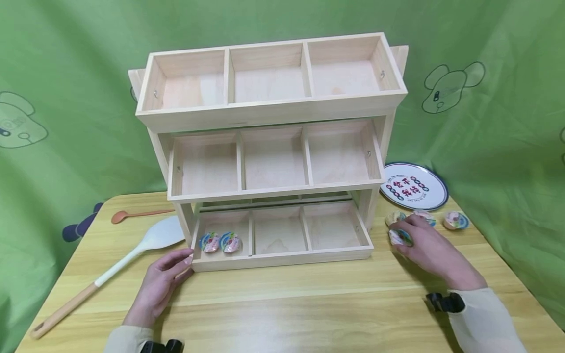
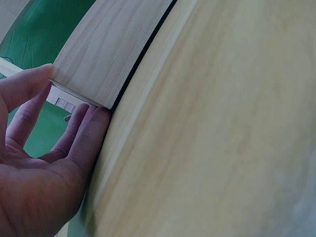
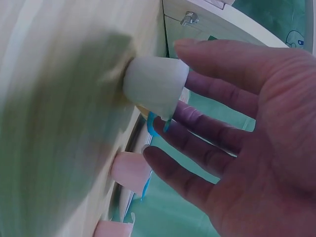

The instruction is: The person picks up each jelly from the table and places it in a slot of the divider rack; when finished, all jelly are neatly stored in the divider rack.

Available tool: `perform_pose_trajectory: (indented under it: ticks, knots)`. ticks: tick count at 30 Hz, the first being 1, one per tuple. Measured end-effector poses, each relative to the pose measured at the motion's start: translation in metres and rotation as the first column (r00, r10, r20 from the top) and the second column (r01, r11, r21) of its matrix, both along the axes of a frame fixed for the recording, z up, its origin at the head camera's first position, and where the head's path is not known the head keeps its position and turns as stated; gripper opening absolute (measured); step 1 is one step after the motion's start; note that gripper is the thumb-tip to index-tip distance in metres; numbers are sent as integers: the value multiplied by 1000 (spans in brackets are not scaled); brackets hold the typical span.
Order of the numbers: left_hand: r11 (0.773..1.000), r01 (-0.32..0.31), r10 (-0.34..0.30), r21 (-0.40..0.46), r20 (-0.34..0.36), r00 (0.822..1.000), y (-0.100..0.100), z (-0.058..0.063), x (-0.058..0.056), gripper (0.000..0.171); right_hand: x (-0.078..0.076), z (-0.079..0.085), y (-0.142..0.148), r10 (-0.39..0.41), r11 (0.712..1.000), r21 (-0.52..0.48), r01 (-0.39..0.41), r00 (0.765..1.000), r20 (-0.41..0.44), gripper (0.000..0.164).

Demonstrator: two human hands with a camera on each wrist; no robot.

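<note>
At the left front corner of a wooden rack's bottom tray (image 1: 282, 261), my left hand (image 1: 162, 280) grips the tray end, thumb at the upper edge and fingers at the lower. My right hand (image 1: 429, 247) pinches a jelly cup (image 3: 155, 84) with a pale body and printed lid, close to the tabletop right of the rack. Three more jelly cups lie around it: a yellowish one (image 1: 394, 217), a pink one (image 1: 426, 215) partly behind the hand, and another pink one (image 1: 456, 220). Two jelly cups (image 1: 219, 242) sit side by side in the bottom tray's left compartment.
Above the bottom tray are the rack's middle tray (image 1: 273, 192) and top tray (image 1: 273, 115), each divided into three compartments. A printed oval plate (image 1: 434, 193) lies behind the loose cups. On the left lie a white spatula (image 1: 161, 234) with a wooden handle and a small orange-brown spoon (image 1: 120, 216).
</note>
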State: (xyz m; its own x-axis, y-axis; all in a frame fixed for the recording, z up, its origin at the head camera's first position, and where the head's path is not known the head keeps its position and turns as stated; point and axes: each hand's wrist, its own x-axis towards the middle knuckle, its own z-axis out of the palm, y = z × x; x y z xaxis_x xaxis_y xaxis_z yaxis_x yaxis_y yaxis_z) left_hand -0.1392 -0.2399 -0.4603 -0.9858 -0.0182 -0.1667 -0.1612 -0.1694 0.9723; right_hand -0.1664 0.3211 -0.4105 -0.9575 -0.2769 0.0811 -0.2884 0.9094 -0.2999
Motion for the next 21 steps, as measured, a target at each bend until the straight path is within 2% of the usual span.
perform_pose_trajectory:
  ticks: [21]
  knots:
    - [1000,7,-7,11,-7,1000,-1,-1,0,21,-3,3,-2,3,1000,12,-4,999,44,49]
